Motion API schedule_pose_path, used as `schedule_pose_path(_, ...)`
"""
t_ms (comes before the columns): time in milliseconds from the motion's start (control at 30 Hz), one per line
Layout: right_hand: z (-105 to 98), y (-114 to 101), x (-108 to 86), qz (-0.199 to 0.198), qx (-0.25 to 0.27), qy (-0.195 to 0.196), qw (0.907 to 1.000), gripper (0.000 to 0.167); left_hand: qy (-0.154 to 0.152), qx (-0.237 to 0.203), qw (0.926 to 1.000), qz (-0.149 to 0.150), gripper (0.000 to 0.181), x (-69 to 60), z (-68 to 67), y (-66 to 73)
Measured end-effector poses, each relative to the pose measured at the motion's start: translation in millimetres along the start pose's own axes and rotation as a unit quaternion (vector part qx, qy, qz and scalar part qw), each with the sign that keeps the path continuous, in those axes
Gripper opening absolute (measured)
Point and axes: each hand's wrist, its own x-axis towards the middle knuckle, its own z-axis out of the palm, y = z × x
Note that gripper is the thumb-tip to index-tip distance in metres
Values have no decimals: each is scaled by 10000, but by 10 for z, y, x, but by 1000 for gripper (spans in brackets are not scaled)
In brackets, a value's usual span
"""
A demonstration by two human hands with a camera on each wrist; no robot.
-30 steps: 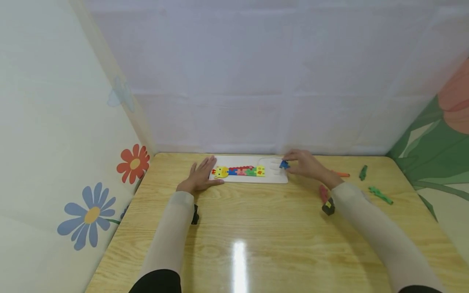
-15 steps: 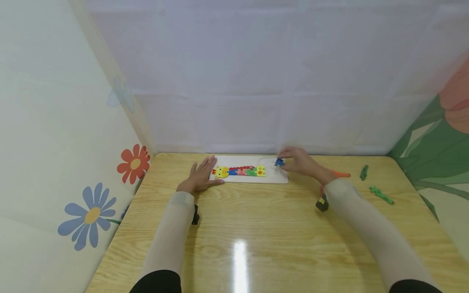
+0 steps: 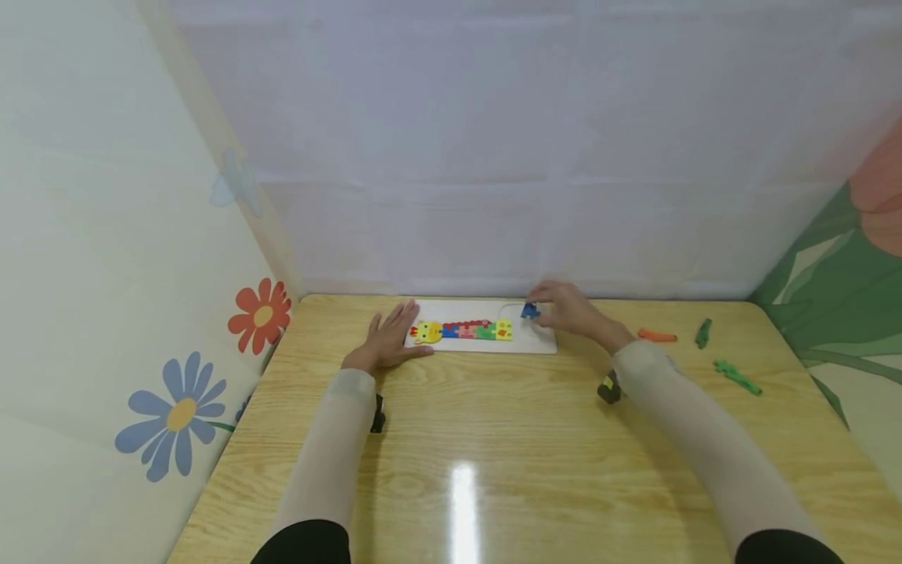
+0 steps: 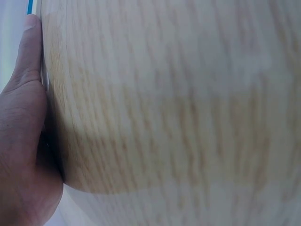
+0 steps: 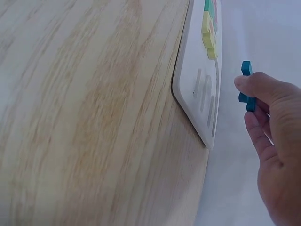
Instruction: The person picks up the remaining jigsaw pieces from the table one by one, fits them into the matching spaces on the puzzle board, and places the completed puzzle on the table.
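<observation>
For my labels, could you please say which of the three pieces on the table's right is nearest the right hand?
The orange piece is nearest the right hand; the dark green piece and bright green piece lie farther right.

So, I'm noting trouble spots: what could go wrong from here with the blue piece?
The right hand pinches the blue piece clear of the white board, so the piece might slip. Lowered askew, it could bump the square yellow piece on the board. If the left hand at the board's left end lifts, the board may slide.
</observation>
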Motion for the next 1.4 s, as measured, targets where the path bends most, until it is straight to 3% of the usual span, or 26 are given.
schedule_pose_path(267, 30, -33, 109, 266, 118, -167, 9994, 36, -37, 90, 9999, -79, 120, 31, 26, -24)
schedule_pose_path(767, 164, -25, 252, 152, 255, -144, 9995, 36, -49, 176, 9998, -55, 116, 75, 44, -63)
schedule_pose_path(933, 206, -28, 283, 289, 282, -225, 9989, 37, -32, 257, 9997, -48, 118, 109, 54, -90)
schedule_pose_path(1200, 265, -31, 331, 258, 297, -294, 9988, 37, -33, 149, 9999, -33, 117, 70, 41, -79)
schedule_pose_path(1400, 302, -45, 339, 534, 360, -496, 9967, 38, -43, 99, 9999, -27, 121, 48, 27, -41)
